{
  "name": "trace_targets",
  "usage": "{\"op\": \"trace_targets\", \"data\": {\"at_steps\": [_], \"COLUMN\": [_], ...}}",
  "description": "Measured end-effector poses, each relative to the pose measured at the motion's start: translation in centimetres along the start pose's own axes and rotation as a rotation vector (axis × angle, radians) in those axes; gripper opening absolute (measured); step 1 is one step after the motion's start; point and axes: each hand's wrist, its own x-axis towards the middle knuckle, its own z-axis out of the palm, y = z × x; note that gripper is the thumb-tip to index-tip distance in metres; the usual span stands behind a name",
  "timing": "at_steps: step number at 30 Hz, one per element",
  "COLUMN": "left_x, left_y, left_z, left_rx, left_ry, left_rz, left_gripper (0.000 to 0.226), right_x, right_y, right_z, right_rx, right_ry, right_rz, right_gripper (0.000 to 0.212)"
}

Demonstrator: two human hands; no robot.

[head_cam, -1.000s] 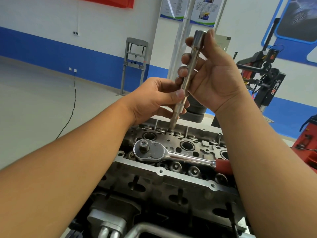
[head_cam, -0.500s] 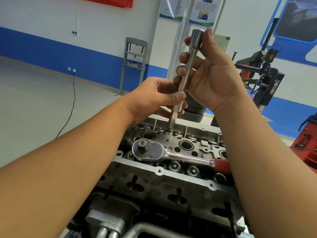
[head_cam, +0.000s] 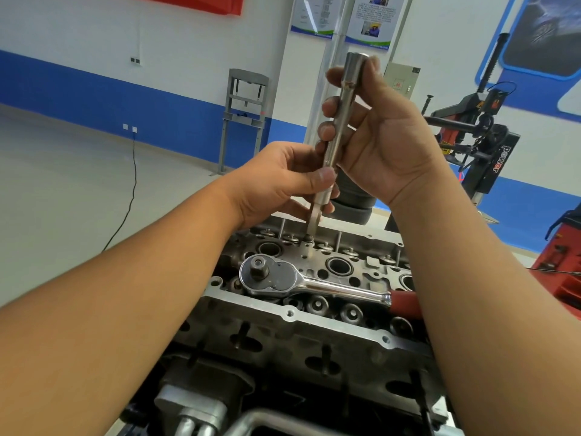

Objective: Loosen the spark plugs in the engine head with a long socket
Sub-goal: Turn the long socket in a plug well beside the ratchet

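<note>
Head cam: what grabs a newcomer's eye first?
The long socket, held nearly upright at centre by both hands, right hand gripping high and left hand pinching low. Below it, the chrome ratchet with a red grip lies unattached across the engine head.

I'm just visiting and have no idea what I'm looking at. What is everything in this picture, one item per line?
long socket: one, silver, held nearly upright above the engine, both hands on it
ratchet wrench: one, chrome with red grip, lying across the engine head
engine head: one, grey metal, in front of the person, round spark plug wells open on top
metal stand: one, grey, by the blue-striped wall
tyre machine: one, black and red, right background
cable: one, black, running from a wall outlet across the floor
left hand: grips the socket's lower part
right hand: grips its upper part
</note>
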Motion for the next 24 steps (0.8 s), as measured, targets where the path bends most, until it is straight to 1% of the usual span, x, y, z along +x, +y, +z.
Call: {"op": "trace_targets", "data": {"at_steps": [2,3,5,9,12,16,18,20,24], "left_x": [0.06,0.08,0.1,-0.14,-0.13,-0.06,0.02,0.08,0.05], "left_y": [-0.04,-0.06,-0.01,0.37,0.28,0.04,-0.02,-0.04,0.21], "left_z": [0.1,0.1,0.01,0.05,0.16,0.13,0.14,0.08,-0.18], "left_rx": [0.021,0.023,0.01,-0.097,-0.092,0.005,0.027,0.015,-0.106], "left_ry": [0.023,0.029,0.017,-0.09,-0.081,-0.007,0.022,0.024,-0.072], "left_rz": [0.011,0.014,0.005,-0.093,-0.076,-0.002,0.016,0.02,-0.069], "left_gripper": [0.01,0.011,0.017,0.032,0.029,0.029,0.018,0.013,0.026], "right_x": [-0.06,-0.06,-0.04,-0.02,0.02,-0.05,-0.13,-0.17,-0.15], "right_y": [-0.01,0.01,0.03,0.02,-0.02,-0.06,-0.05,-0.06,-0.2], "right_z": [-0.03,-0.05,-0.11,-0.1,-0.01,-0.03,-0.02,-0.03,0.04], "right_rx": [-0.014,-0.02,-0.028,-0.026,-0.011,0.009,0.001,-0.008,-0.011], "right_ry": [0.01,0.019,0.026,0.014,0.001,-0.002,0.0,0.007,-0.013], "right_rz": [-0.013,-0.023,-0.035,-0.045,-0.034,0.005,-0.007,-0.025,-0.025], "right_gripper": [0.032,0.029,0.025,0.027,0.03,0.038,0.034,0.029,0.032]}}
